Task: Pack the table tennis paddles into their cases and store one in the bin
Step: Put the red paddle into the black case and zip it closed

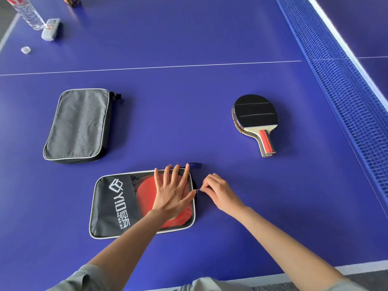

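Pinching the zipper pull (197, 191) at three o'clock of the case (117, 206) (left hand (173, 194) flat, fingers spread), the right hand (218, 193) risked snagging fabric.

Bright, even, diffuse daylight across the blue surface (189, 38), with only soft, short shadows under the paddle (255, 120) and beside the grey case (77, 124). Pale sheen toward the right near the net (336, 70). Sharp in the centre; blurred and bent by wide-angle distortion at the top-left corner around the bottle (29, 13).
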A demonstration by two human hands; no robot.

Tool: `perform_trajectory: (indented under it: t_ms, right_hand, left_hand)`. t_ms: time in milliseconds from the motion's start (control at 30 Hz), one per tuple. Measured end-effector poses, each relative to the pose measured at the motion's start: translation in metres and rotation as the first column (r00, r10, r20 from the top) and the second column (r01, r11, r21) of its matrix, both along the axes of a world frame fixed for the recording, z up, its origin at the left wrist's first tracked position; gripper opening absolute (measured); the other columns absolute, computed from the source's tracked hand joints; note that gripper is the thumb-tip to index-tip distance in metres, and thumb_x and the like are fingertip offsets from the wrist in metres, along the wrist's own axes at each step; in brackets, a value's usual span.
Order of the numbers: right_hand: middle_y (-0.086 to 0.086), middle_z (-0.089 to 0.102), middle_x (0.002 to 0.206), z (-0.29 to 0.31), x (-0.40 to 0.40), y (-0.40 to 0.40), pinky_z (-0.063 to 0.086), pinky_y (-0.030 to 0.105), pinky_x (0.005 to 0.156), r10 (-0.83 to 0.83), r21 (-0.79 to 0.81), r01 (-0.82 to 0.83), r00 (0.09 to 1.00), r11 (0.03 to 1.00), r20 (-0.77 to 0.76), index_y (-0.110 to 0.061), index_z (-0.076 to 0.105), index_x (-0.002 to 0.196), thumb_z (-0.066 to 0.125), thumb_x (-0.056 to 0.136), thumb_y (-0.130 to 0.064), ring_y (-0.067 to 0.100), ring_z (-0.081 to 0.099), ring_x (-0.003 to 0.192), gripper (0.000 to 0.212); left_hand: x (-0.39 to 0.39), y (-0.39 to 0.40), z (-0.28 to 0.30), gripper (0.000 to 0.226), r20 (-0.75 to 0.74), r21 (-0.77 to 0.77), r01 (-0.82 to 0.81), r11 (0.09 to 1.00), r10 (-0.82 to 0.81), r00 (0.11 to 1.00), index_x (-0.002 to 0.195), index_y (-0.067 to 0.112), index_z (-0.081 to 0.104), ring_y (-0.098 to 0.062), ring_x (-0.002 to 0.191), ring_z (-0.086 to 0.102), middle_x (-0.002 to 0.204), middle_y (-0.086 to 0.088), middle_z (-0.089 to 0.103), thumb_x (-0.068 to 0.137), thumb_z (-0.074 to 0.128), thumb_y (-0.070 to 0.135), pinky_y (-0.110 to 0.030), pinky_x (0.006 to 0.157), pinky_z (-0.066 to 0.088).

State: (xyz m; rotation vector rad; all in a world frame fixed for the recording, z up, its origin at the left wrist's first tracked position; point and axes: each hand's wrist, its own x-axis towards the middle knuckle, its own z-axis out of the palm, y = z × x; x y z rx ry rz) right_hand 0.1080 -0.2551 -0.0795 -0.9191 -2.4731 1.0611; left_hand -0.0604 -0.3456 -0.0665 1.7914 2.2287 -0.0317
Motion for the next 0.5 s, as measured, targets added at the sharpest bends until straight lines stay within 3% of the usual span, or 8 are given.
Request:
perform_trajectory:
  t_ms: [100,267,400,500]
  right_hand:
    - [0.008,0.058,0.075,0.003,-0.022,0.016,0.042,0.029,0.067,-0.087,-0.014,0.086,0.996,0.996,-0.026,-0.002,0.054,0.073,0.061,0.089,-0.006,0.021,0.049,0.074,0.018]
    - [0.011,0.060,0.076,0.004,-0.044,0.039,0.045,0.034,0.067,-0.075,-0.060,0.075,0.997,0.995,-0.002,0.000,0.057,0.074,0.062,0.088,-0.006,0.024,0.053,0.074,0.017]
    - [0.012,0.066,0.078,0.001,-0.043,0.038,0.047,0.026,0.068,-0.133,-0.176,0.129,0.991,0.976,-0.010,0.001,0.065,0.078,0.068,0.085,-0.008,0.023,0.058,0.073,0.012]
    - [0.009,0.070,0.084,0.009,-0.044,0.034,0.047,0.018,0.069,-0.270,-0.321,0.255,0.963,0.912,-0.002,-0.002,0.070,0.082,0.071,0.082,-0.008,0.016,0.060,0.072,0.006]
  left_hand:
    - [0.000,0.000,-0.002,0.082,-0.012,-0.018,-0.011,1.000,0.011,1.000,0.151,0.017,0.002,-0.028,0.143,0.016,0.153,-0.002,0.025,0.085,0.005,0.066,-0.058,0.114,-0.007]
    - [0.001,0.001,-0.002,0.087,-0.030,-0.034,-0.019,0.999,0.018,0.999,0.151,0.014,0.006,-0.027,0.145,0.012,0.157,0.000,0.017,0.082,-0.001,0.068,-0.057,0.115,-0.009]
    - [0.001,0.002,0.001,0.083,-0.016,-0.039,-0.024,0.999,0.024,1.000,0.151,0.017,-0.003,-0.023,0.147,0.002,0.159,0.003,0.005,0.086,0.008,0.068,-0.054,0.113,-0.016]
    - [-0.008,-0.004,0.006,0.074,0.139,0.028,-0.040,0.999,0.036,0.990,0.150,0.025,-0.006,-0.017,0.147,-0.008,0.160,0.003,-0.003,0.093,0.026,0.061,-0.047,0.115,-0.018]
